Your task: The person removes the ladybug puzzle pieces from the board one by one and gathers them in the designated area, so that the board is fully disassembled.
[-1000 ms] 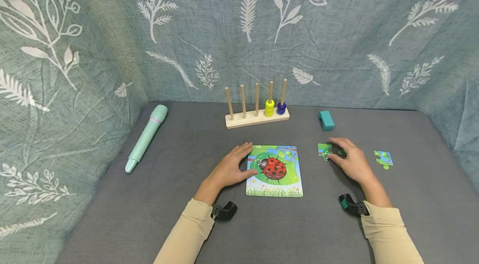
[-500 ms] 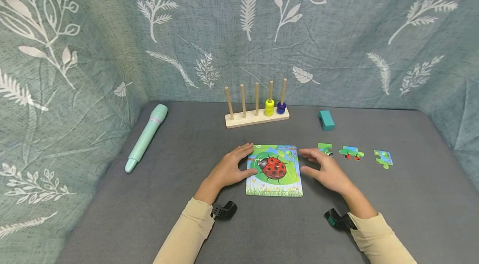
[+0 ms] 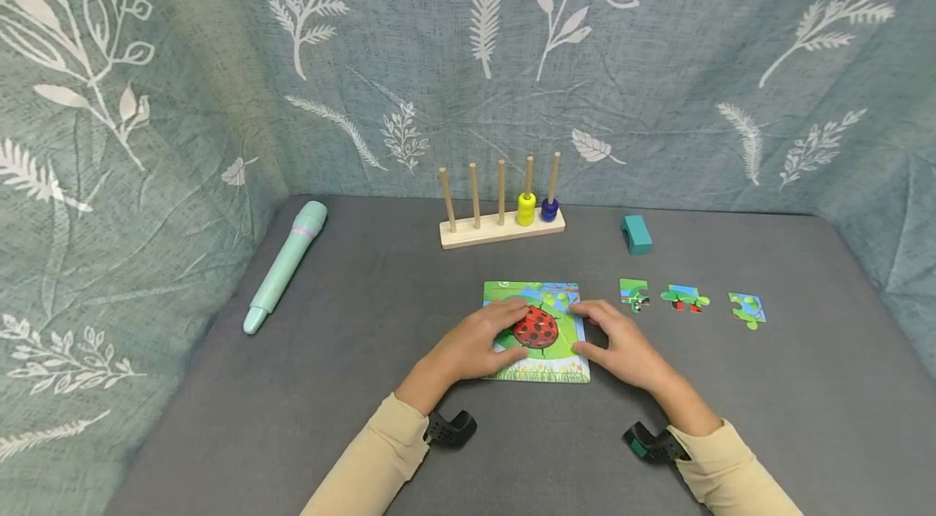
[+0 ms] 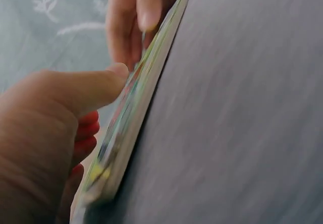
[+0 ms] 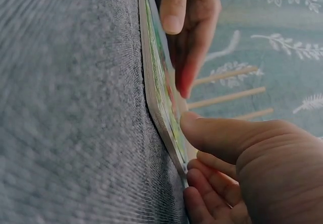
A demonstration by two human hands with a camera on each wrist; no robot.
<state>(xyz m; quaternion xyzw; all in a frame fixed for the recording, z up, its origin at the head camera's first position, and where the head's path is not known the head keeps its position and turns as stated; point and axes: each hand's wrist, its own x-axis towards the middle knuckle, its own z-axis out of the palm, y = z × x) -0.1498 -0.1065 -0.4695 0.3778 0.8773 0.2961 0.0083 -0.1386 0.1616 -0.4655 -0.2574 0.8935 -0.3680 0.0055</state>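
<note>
A square jigsaw puzzle [image 3: 537, 329] with a red ladybug picture lies flat in the middle of the table. My left hand [image 3: 471, 344] reaches over its left side, fingers and thumb spread across the picture and hiding the ladybug's head. On the opposite side, my right hand [image 3: 625, 344] has its fingertips and thumb at the puzzle's right edge. Both wrist views show the puzzle's thin board edge-on, with the left thumb [image 4: 103, 85] and the right thumb [image 5: 217, 133] close over its face. Three loose puzzle pieces, a green one [image 3: 633, 296] among them, lie to the right.
Behind the puzzle stands a wooden peg stacker [image 3: 503, 234] with yellow and dark blue rings on two pegs. A teal block [image 3: 637, 235] sits at the back right. A mint-green, microphone-shaped tube [image 3: 285, 268] lies at the left. A patterned curtain [image 3: 409, 36] hangs behind the table.
My right hand has left the loose pieces and come left to the puzzle's right edge, uncovering the middle piece. My left hand has slid right, further over the picture.
</note>
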